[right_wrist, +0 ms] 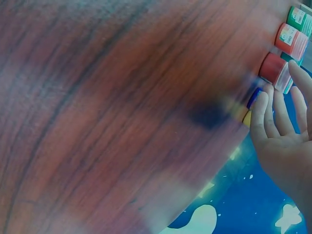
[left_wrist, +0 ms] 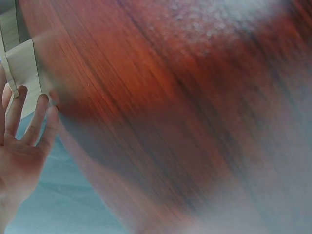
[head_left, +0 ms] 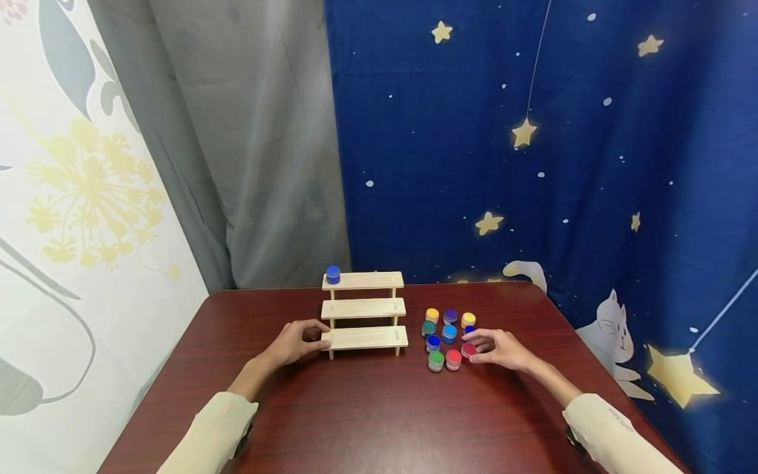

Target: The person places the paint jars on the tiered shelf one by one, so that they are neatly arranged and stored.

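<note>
A three-step wooden stand [head_left: 367,338] sits on the table, a blue-lidded jar [head_left: 333,275] on the left end of its top step. My left hand [head_left: 299,341] holds the left end of the lowest step, with thumb in front and fingers behind. Right of the stand, several small paint jars with coloured lids are grouped. My right hand [head_left: 502,349] is at the group's right edge, thumb and fingers spread around a dark red-lidded jar [right_wrist: 274,68]. A blue-lidded jar [head_left: 470,329] is partly hidden behind its fingers. Whether the fingertips press the red jar is unclear.
Red [head_left: 453,359] and green [head_left: 435,360] lidded jars stand at the group's front; yellow [head_left: 468,320], orange [head_left: 432,315] and purple [head_left: 450,316] ones are at the back. The brown table [head_left: 379,421] ends at curtains [head_left: 414,164] behind.
</note>
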Available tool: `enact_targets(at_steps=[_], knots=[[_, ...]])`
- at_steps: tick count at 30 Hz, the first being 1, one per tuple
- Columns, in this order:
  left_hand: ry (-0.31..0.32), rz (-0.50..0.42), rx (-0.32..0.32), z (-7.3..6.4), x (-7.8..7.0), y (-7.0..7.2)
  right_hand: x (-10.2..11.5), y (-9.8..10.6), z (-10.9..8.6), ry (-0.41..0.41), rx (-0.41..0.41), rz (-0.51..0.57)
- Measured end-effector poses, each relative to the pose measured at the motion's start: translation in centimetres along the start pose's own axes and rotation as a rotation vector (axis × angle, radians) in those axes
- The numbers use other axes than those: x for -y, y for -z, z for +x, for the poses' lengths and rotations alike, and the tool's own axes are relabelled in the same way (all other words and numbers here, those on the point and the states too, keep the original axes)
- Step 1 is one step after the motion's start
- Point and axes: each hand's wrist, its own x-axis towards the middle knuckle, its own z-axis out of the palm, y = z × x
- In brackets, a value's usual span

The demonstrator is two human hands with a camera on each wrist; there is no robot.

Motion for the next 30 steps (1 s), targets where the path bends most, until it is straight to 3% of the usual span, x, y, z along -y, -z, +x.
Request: enact_targets(at_steps=[8, 20, 30], knots=[[0.007, 0.021, -0.004, 0.0, -0.1, 0.0, 0.1, -0.4, -0.7, -0.031, 0.025, 0.102], [0.005, 0.024, -0.013, -0.2, -0.2, -0.1, -0.3, -0.8, -1.2, -0.057, -0.005, 0.208], [0.011, 0.025, 0.000, -0.2, -0.3, 0.0, -0.4, -0.6, -1.4, -0.033, -0.006, 0.157]])
